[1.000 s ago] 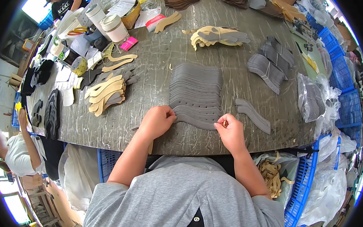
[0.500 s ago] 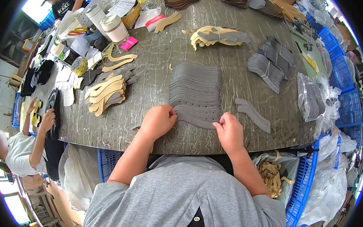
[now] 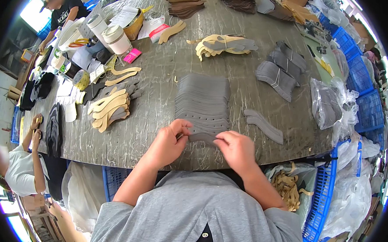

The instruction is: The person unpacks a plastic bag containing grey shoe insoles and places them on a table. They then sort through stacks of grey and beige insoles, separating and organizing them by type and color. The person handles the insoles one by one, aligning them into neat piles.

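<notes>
A fanned row of grey, curved cut pieces (image 3: 203, 95) lies overlapped on the table, small holes showing along the nearest ones. At its near end, a grey curved strip (image 3: 202, 136) spans between my hands. My left hand (image 3: 170, 139) pinches the strip's left end, thumb and fingers closed. My right hand (image 3: 235, 150) is closed on its right end, fingertips slightly blurred. Right of the row lie a couple of separate grey curved strips (image 3: 264, 125), touched by neither hand.
Tied grey bundles (image 3: 277, 73) and a cream-and-grey bundle (image 3: 224, 47) lie farther off. Cream pieces (image 3: 111, 108) are piled left, near a white jar (image 3: 116, 39) and orange-handled scissors (image 3: 78, 42). Blue baskets (image 3: 365, 108) line the right. Co-workers (image 3: 22, 169) sit around the table.
My hands have drawn closer together, and the nearest strip now bends between them, pulled slightly toward me. The view has shifted a little. A co-worker's hands at left have moved lower.
</notes>
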The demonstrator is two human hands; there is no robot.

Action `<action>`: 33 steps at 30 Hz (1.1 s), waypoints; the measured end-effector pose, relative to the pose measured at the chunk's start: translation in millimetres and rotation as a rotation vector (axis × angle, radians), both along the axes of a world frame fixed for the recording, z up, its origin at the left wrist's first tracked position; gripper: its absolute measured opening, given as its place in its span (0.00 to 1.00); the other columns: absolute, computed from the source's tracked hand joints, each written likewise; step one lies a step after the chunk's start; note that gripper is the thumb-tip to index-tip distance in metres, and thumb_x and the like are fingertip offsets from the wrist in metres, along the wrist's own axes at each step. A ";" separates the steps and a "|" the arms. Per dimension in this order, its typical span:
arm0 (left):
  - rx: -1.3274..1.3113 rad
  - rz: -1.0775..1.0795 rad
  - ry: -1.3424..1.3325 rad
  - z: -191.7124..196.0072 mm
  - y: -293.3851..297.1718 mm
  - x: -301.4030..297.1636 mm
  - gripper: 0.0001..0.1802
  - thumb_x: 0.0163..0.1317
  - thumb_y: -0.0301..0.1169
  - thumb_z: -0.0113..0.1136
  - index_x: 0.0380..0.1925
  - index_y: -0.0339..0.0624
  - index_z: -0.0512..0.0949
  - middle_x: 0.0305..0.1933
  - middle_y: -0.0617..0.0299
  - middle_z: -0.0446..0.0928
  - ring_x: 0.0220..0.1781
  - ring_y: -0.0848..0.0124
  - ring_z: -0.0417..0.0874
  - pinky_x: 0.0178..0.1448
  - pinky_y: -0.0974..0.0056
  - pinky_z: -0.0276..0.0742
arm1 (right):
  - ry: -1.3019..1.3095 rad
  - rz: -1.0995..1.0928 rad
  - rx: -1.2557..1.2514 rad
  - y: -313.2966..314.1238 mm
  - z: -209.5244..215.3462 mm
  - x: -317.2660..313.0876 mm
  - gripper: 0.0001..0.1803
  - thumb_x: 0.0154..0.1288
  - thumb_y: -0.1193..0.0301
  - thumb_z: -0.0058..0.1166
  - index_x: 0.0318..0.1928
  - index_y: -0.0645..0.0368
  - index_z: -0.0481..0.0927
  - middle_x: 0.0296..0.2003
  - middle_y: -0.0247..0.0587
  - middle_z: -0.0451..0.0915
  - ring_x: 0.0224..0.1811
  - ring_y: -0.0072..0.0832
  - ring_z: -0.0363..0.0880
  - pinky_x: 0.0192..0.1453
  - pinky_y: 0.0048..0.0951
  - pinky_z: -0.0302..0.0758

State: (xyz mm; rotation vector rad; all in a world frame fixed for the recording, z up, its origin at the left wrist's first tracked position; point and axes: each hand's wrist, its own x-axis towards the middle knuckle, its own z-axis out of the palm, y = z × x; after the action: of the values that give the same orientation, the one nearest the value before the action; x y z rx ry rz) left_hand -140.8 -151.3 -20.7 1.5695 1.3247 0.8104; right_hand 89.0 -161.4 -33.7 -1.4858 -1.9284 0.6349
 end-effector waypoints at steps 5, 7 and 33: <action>0.104 -0.056 0.073 6.0 0.5 -1.4 0.21 0.64 0.21 0.56 0.58 0.35 0.70 0.35 0.59 0.76 0.34 0.74 0.75 0.39 0.67 0.73 | -0.213 -0.264 -0.037 18.7 14.3 79.8 0.09 0.56 0.67 0.65 0.38 0.54 0.86 0.33 0.40 0.84 0.33 0.39 0.83 0.37 0.37 0.77; 0.150 -0.125 0.129 13.6 -1.1 3.8 0.23 0.65 0.29 0.59 0.59 0.35 0.69 0.38 0.54 0.76 0.37 0.64 0.79 0.41 0.62 0.76 | -0.428 -0.355 0.003 20.5 11.3 91.4 0.10 0.56 0.68 0.65 0.39 0.54 0.87 0.33 0.40 0.84 0.35 0.38 0.83 0.39 0.35 0.78; 0.579 -0.360 0.266 12.9 -11.1 38.4 0.58 0.49 0.71 0.50 0.70 0.38 0.55 0.48 0.49 0.69 0.39 0.56 0.80 0.36 0.57 0.82 | 0.737 0.244 -0.487 -1.9 11.3 -21.3 0.07 0.60 0.74 0.60 0.35 0.66 0.84 0.28 0.39 0.84 0.30 0.20 0.79 0.34 0.27 0.74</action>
State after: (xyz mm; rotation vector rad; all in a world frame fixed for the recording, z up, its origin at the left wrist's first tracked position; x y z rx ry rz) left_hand -102.4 -162.4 -7.8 2.3603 0.9759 0.8151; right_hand 67.7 -163.3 -22.4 -1.0366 -1.4188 1.5941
